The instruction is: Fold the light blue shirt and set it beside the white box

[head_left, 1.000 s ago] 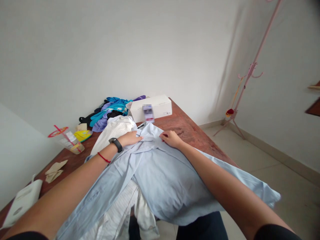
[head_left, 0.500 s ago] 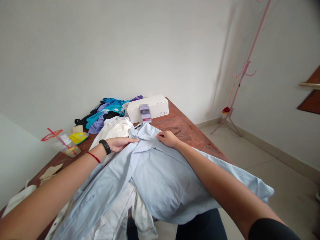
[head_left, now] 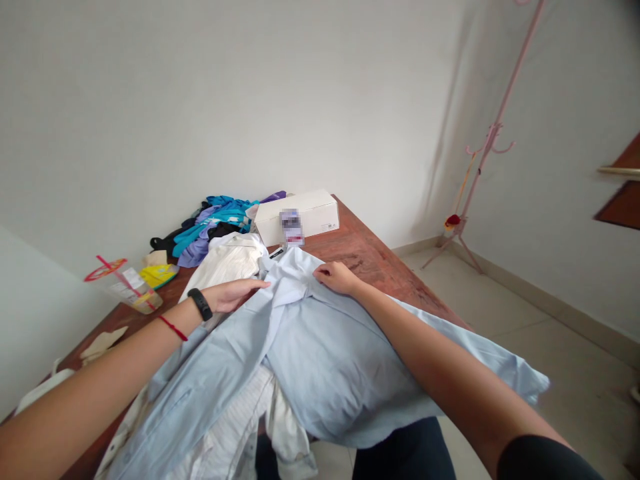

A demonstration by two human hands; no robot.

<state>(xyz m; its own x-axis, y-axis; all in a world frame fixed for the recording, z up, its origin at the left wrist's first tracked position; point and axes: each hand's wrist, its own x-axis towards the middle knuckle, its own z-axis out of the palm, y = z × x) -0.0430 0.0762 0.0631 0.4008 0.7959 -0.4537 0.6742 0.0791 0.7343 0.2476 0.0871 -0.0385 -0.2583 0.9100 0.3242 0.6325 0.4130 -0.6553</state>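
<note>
A light blue shirt (head_left: 345,360) lies spread over the table's near part, one sleeve reaching right and its front edge hanging over. Its gathered upper part, with a small black label (head_left: 277,253), points at the box. My right hand (head_left: 336,277) is closed, fingers curled in a pinch on the shirt's upper right side. On the opposite side, my left hand (head_left: 235,295) has its fingers stretched out against the shirt's left edge. It wears a black wristband. Under the blue shirt lie white garments (head_left: 225,257), partly covered.
A white box (head_left: 313,217) stands at the back of the wooden table (head_left: 380,260). Left of it is a pile of blue, purple and black clothes (head_left: 215,220). A plastic cup with a straw (head_left: 133,290) and a yellow packet (head_left: 159,275) are at left. A pink coat stand (head_left: 483,167) stands right.
My left hand has slid a little left and down, and the upper cloth lies smoother near it. My right hand has stayed in about the same place.
</note>
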